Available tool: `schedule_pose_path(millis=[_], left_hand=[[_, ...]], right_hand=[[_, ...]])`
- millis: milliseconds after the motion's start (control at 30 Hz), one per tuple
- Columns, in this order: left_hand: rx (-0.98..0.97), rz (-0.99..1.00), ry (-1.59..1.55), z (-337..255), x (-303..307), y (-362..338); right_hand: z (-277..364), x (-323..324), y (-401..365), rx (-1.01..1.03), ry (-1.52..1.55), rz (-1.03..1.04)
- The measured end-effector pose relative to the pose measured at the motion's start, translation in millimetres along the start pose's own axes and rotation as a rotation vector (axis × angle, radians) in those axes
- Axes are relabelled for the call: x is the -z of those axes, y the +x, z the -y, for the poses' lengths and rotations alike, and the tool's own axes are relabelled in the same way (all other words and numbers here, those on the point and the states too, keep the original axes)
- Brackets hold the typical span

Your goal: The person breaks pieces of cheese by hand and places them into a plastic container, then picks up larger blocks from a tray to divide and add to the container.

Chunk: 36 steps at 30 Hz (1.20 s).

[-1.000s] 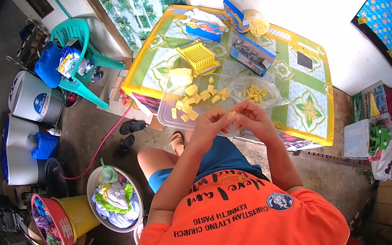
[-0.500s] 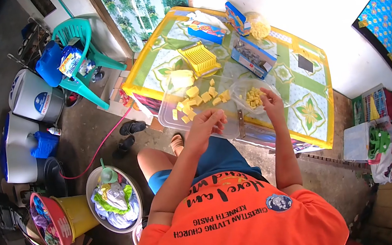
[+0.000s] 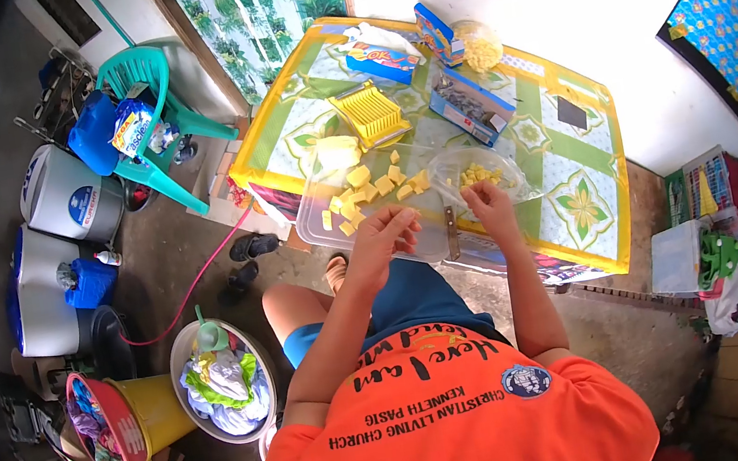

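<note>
- Curling over the tray (image 3: 312, 229), left hand (image 3: 385, 233) grip bunches together.
- Right hand (image 3: 490, 206) grip by bowl (image 3: 444, 173): cannot tell.
- Yellow cubes (image 3: 372, 187) seem soft, light; pinch flat sides.

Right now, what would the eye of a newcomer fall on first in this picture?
The yellow cubes scattered in the clear tray at the near edge of the table stand out first. Both hands are close to them: the left hand over the tray, the right hand at the bowl of smaller yellow pieces. Next comes the bright orange shirt filling the bottom of the view, and a green chair at the upper left.
</note>
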<state>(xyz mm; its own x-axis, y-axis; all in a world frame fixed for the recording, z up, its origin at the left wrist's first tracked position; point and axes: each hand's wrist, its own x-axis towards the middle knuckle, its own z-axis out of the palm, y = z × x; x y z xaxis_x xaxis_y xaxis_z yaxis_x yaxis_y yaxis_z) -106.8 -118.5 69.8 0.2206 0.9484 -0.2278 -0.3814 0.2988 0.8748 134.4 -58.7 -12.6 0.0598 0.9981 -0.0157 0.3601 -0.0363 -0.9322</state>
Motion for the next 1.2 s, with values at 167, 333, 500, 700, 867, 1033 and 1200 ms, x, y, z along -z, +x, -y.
schedule_pose_path(millis=[167,333,500,700,867,1033,1200], left_hand=[[0.007,-0.006,0.006,-2,-1,-2],[0.017,-0.017,-0.006,-3,0,-3],[0.002,-0.024,-0.009,-4,4,-4],[-0.013,-0.044,-0.028,-2,15,-3],[-0.021,-0.092,-0.056,-2,23,-3],[-0.017,-0.138,-0.057,-5,33,-7],[-0.017,-0.19,-0.058,0,46,-14]], right_hand=[[-3,-19,-5,0.088,0.034,0.093],[16,-32,-18,0.196,-0.265,0.032],[18,-40,-19,0.246,-0.446,0.048],[18,-47,-23,0.294,-0.531,0.049],[19,-58,-30,0.413,-0.567,0.084],[10,-64,-33,0.499,-0.706,0.125],[23,-59,-30,0.369,-0.636,0.18]])
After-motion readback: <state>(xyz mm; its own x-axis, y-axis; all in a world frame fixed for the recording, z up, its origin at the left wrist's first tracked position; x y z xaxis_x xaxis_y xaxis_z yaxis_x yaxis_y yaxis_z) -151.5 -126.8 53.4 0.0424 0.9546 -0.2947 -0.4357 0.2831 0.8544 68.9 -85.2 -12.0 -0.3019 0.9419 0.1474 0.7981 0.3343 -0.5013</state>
